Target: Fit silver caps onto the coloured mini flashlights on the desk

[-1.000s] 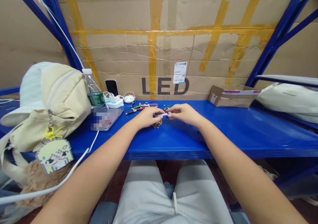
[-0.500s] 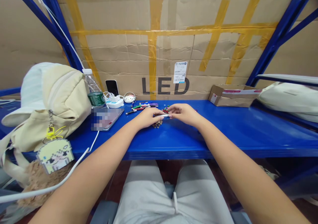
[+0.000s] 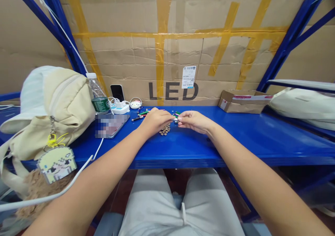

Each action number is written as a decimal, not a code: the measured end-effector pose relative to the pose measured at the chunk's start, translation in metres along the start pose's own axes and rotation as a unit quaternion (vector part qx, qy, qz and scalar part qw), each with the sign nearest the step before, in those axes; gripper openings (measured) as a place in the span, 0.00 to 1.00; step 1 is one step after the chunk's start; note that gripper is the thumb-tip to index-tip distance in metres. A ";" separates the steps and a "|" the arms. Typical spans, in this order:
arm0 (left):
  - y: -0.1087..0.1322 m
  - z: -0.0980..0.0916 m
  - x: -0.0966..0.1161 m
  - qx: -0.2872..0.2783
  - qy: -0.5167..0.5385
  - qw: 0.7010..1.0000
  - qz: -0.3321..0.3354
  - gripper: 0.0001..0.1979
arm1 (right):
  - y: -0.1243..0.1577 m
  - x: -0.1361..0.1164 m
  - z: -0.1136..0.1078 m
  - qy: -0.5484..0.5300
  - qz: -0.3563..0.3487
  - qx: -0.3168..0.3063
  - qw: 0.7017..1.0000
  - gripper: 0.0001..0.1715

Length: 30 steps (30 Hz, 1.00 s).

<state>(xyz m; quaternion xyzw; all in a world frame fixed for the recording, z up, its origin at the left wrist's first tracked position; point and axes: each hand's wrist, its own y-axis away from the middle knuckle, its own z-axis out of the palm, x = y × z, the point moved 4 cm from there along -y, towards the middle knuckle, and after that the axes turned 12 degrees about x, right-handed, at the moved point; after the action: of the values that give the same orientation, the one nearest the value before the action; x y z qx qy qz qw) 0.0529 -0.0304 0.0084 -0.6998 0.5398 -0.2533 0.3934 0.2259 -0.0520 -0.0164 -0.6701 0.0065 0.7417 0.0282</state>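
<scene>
Both hands meet over the middle of the blue shelf (image 3: 235,138). My left hand (image 3: 156,119) is closed, its fingers curled round a small silver pen-like tube that mostly hides inside the fist. My right hand (image 3: 193,120) pinches the tube's right end (image 3: 175,118) between thumb and fingers. A pile of small brown button cells (image 3: 164,129) lies on the shelf just below the hands. Several coloured pen-like tubes (image 3: 142,113) lie scattered behind the left hand.
At the left stand a cream bag (image 3: 56,107) with a pixel charm, a water bottle (image 3: 98,96), a phone (image 3: 112,124), a white charger (image 3: 120,107) and cable. An open cardboard box (image 3: 244,101) and a white bag (image 3: 303,105) sit at the right. Taped cardboard marked LED backs the shelf.
Both hands have shifted slightly toward the back of the shelf, off the pile of button cells. They keep hold of the small tube between them.
</scene>
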 end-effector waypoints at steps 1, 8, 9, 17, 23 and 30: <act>0.000 0.001 -0.004 0.007 0.029 0.998 -0.050 0.09 | -0.001 -0.002 0.001 0.011 -0.030 0.019 0.999 0.16; 0.004 0.004 -0.016 0.010 0.166 0.959 -0.231 0.11 | 0.000 -0.013 0.009 0.126 -0.181 0.069 0.973 0.18; 0.004 0.003 -0.015 0.019 0.157 0.962 -0.222 0.11 | 0.001 -0.013 0.009 0.130 -0.185 0.069 0.972 0.19; 0.002 -0.002 -0.003 0.071 -0.003 0.996 -0.051 0.08 | 0.002 -0.009 0.012 0.085 -0.132 0.068 0.985 0.20; -0.001 0.001 -0.002 0.030 -0.032 0.998 -0.034 0.09 | 0.001 -0.006 0.014 0.118 -0.101 0.053 0.986 0.16; 0.003 0.009 -0.016 -0.021 0.180 0.947 -0.266 0.13 | 0.011 -0.025 0.017 0.553 -0.442 0.080 0.701 0.13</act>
<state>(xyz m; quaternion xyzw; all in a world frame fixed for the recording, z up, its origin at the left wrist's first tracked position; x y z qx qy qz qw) 0.0537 -0.0133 0.0025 -0.7689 0.4010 -0.4589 0.1934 0.2110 -0.0627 0.0095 -0.8809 -0.2167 0.1363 0.3981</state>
